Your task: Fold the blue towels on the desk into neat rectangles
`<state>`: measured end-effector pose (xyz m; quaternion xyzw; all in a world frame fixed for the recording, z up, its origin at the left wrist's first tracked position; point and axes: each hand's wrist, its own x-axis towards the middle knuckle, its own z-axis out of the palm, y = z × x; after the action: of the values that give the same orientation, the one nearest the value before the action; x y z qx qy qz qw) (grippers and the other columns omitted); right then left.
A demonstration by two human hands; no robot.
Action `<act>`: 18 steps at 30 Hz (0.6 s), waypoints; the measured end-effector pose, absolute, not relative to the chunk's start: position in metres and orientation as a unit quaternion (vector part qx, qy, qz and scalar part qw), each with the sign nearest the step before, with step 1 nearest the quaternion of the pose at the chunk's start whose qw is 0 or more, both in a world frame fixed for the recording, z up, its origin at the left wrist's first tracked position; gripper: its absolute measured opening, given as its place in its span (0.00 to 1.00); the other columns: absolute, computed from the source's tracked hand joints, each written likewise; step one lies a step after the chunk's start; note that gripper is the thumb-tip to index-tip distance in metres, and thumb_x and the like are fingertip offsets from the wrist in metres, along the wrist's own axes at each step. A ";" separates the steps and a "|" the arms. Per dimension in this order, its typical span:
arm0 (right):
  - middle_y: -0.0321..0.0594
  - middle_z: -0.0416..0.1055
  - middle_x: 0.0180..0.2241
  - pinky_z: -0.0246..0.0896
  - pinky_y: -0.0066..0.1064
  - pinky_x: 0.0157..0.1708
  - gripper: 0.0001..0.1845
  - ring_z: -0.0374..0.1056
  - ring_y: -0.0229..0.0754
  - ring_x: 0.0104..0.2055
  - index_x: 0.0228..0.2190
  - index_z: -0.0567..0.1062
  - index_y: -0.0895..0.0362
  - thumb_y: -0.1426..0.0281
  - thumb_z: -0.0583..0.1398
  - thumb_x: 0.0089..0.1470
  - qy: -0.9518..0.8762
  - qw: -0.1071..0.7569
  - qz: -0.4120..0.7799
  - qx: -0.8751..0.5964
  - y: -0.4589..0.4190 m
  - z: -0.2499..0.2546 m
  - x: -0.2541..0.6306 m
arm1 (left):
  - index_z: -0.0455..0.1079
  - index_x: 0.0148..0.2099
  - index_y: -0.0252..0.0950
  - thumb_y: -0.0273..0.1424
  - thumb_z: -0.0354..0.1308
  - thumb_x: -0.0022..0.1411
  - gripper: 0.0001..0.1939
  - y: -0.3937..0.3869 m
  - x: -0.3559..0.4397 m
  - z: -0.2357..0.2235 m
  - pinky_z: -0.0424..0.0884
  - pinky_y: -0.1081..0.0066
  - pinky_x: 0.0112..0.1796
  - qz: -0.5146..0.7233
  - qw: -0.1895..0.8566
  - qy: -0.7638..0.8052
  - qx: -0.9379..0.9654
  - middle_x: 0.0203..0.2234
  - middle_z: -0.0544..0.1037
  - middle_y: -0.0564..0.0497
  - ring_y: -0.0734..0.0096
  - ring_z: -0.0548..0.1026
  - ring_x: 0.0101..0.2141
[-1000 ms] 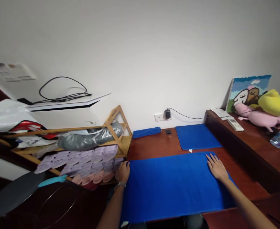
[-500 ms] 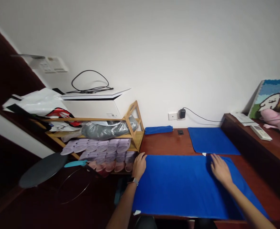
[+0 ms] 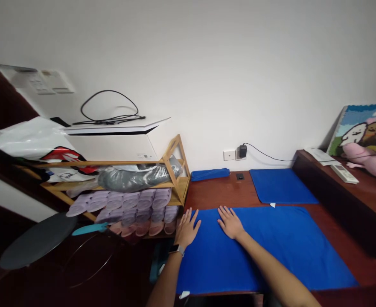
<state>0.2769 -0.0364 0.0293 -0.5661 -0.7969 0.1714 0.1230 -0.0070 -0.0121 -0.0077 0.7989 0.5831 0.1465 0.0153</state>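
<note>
A large blue cloth [image 3: 271, 251] lies spread flat on the reddish-brown desk, a white tag at its near left corner. My left hand [image 3: 187, 228] rests on its far left corner, fingers spread, with a watch on the wrist. Flat on the cloth's far edge, a little to the right, lies my right hand [image 3: 230, 222], its fingers apart. Neither hand grips anything. Beyond, a folded blue cloth [image 3: 282, 186] with a white tag sits at the back right. A narrow rolled or folded blue cloth [image 3: 210, 174] lies against the wall.
Left of the desk [image 3: 220, 195] stands a wooden rack [image 3: 179, 170] with slippers [image 3: 132, 200], a white box [image 3: 111, 145] and a coiled cable [image 3: 109, 120]. A round dark stool [image 3: 39, 241] is at lower left. A remote [image 3: 344, 174] and pink plush toy [image 3: 368, 160] lie on the raised right-hand ledge.
My right hand has moved left along the cloth's far edge, from its right part to near my left hand. My left hand's fingers have spread at the left corner. The view has shifted slightly.
</note>
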 end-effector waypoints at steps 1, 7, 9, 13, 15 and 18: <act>0.42 0.47 0.74 0.34 0.51 0.74 0.37 0.40 0.50 0.77 0.73 0.52 0.54 0.51 0.42 0.70 -0.788 0.125 0.160 -0.581 -0.039 0.025 0.301 | 0.55 0.75 0.46 0.48 0.45 0.75 0.31 -0.011 -0.007 -0.008 0.56 0.49 0.68 0.148 0.015 0.586 0.797 0.74 0.56 0.44 0.52 0.55 0.72; 0.45 0.51 0.73 0.39 0.53 0.73 0.38 0.43 0.51 0.76 0.72 0.55 0.57 0.52 0.42 0.69 -0.666 0.088 0.083 -0.736 -0.083 -0.003 0.511 | 0.55 0.75 0.45 0.48 0.44 0.75 0.32 -0.008 -0.004 -0.008 0.54 0.49 0.68 0.141 0.012 0.594 0.792 0.74 0.54 0.42 0.51 0.53 0.72; 0.44 0.50 0.74 0.40 0.53 0.73 0.39 0.43 0.51 0.76 0.72 0.54 0.57 0.53 0.40 0.68 -0.619 0.068 0.064 -0.780 -0.095 -0.010 0.569 | 0.56 0.75 0.45 0.48 0.44 0.75 0.32 -0.007 -0.004 -0.007 0.54 0.49 0.68 0.138 0.011 0.593 0.793 0.74 0.54 0.42 0.50 0.54 0.72; 0.45 0.47 0.74 0.39 0.53 0.73 0.41 0.42 0.52 0.76 0.73 0.52 0.60 0.53 0.38 0.67 -0.583 0.055 0.045 -0.810 -0.099 -0.020 0.624 | 0.57 0.75 0.44 0.48 0.44 0.75 0.32 -0.004 -0.004 -0.005 0.54 0.50 0.68 0.124 0.006 0.594 0.795 0.74 0.56 0.41 0.49 0.55 0.72; 0.44 0.48 0.74 0.39 0.52 0.73 0.41 0.42 0.52 0.76 0.73 0.52 0.59 0.53 0.37 0.67 -0.579 0.059 0.042 -0.812 -0.094 -0.022 0.627 | 0.57 0.75 0.45 0.48 0.43 0.75 0.31 0.000 -0.005 -0.006 0.55 0.50 0.68 0.118 0.003 0.598 0.793 0.74 0.56 0.41 0.49 0.56 0.71; 0.43 0.46 0.75 0.38 0.52 0.73 0.40 0.41 0.51 0.76 0.73 0.51 0.56 0.52 0.36 0.68 -0.565 0.053 0.042 -0.822 -0.086 -0.021 0.621 | 0.58 0.74 0.45 0.48 0.43 0.75 0.31 0.007 -0.007 -0.008 0.57 0.49 0.67 0.114 -0.007 0.601 0.791 0.74 0.56 0.41 0.47 0.56 0.71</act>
<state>0.6214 -0.0856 -0.0212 -0.8220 -0.5654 0.0424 0.0527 -0.0074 0.0066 -0.0078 0.7914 0.6005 0.1138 -0.0074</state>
